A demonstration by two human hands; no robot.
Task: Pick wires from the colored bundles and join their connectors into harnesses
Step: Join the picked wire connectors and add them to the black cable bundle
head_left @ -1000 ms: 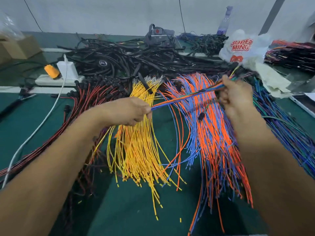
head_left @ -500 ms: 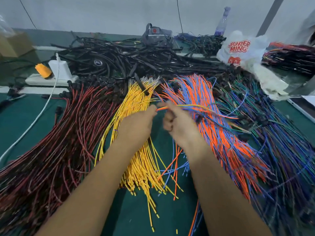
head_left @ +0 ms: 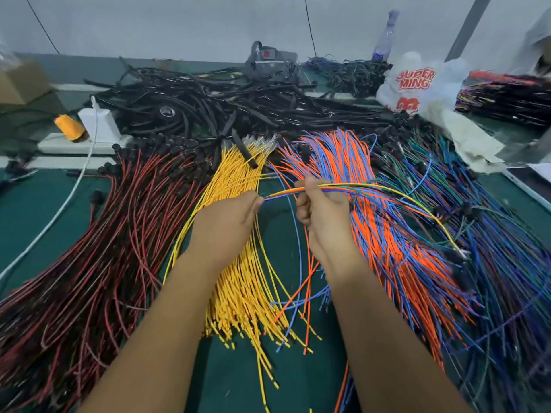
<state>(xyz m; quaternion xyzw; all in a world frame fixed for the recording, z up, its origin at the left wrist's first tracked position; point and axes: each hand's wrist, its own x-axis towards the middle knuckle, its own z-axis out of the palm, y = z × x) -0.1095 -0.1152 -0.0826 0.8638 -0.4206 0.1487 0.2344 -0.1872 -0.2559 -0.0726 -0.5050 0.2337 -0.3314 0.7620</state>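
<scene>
Both hands are mid-frame over the green table point(head_left: 283, 383), the left hand point(head_left: 226, 217) pinching one end of a mixed orange-blue-yellow wire bunch point(head_left: 372, 190) and the right hand point(head_left: 320, 208) curled round it, the rest arcing right to what look like black connectors point(head_left: 453, 211), pretty blurry there.

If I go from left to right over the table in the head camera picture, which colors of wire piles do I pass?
Red and black wires → yellow wires → orange and blue wires → blue and green wires.
</scene>
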